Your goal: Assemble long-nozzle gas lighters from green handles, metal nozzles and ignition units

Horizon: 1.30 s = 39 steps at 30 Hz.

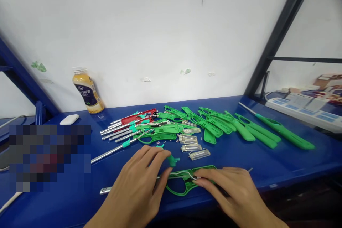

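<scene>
Near the table's front edge lies an open green lighter shell half [179,191] with a looped handle. A white wire [184,173] runs along it, and a metal tube [105,190] sticks out to the left beneath my left hand [141,181]. Thumb and forefinger of that hand pinch a small teal plastic piece [173,161] just above the shell. My right hand [227,185] is closed at the shell's middle, its fingertips gripping a small black part [190,180] at the wire's end. The palm hides the shell's right end.
Behind my hands lie clear fuel tanks [199,154], green shells [213,124], metal tubes [114,152] and a red shell [139,115]. An assembled green lighter [283,130] is at right. A drink bottle [88,92], white earphone case [69,119] and power strip [304,112] stand farther out.
</scene>
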Available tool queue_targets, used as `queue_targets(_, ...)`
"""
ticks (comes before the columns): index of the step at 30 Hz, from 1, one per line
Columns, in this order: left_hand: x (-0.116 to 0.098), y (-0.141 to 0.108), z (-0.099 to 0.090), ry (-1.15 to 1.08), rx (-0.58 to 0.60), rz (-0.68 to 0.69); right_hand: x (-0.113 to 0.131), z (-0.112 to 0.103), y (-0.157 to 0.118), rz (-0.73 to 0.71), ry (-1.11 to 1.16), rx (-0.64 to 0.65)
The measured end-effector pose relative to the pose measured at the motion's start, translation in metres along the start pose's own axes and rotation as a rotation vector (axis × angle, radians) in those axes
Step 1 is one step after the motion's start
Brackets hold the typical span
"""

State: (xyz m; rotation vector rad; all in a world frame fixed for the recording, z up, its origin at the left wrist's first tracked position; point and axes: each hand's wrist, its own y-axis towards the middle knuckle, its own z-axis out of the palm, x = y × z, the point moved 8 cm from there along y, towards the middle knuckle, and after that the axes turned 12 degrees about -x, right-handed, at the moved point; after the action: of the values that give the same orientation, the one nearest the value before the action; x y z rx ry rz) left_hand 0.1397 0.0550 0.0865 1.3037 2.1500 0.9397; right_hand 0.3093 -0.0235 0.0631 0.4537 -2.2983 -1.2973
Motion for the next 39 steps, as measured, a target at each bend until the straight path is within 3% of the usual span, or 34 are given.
queue_targets(4, -0.002, -0.025, -0.005, 0.007, -0.023, 0.017, 0.000, 0.000, 0.001, 0.000, -0.013, -0.011)
queue_targets(10, -0.005, -0.042, 0.009, -0.013, 0.095, 0.119, 0.000, -0.001, 0.001, 0.006, -0.012, -0.023)
queue_targets(16, -0.005, -0.043, 0.008, 0.028, 0.121, 0.073, -0.002, 0.001, -0.002, 0.023, 0.007, 0.002)
queue_targets(27, -0.012, -0.038, 0.013, -0.098, 0.020, -0.015, -0.005, 0.001, -0.007, 0.054, 0.024, 0.031)
queue_targets(39, -0.011, -0.035, 0.017, -0.143, -0.045, -0.037, -0.011, 0.009, -0.007, 0.138, 0.131, 0.164)
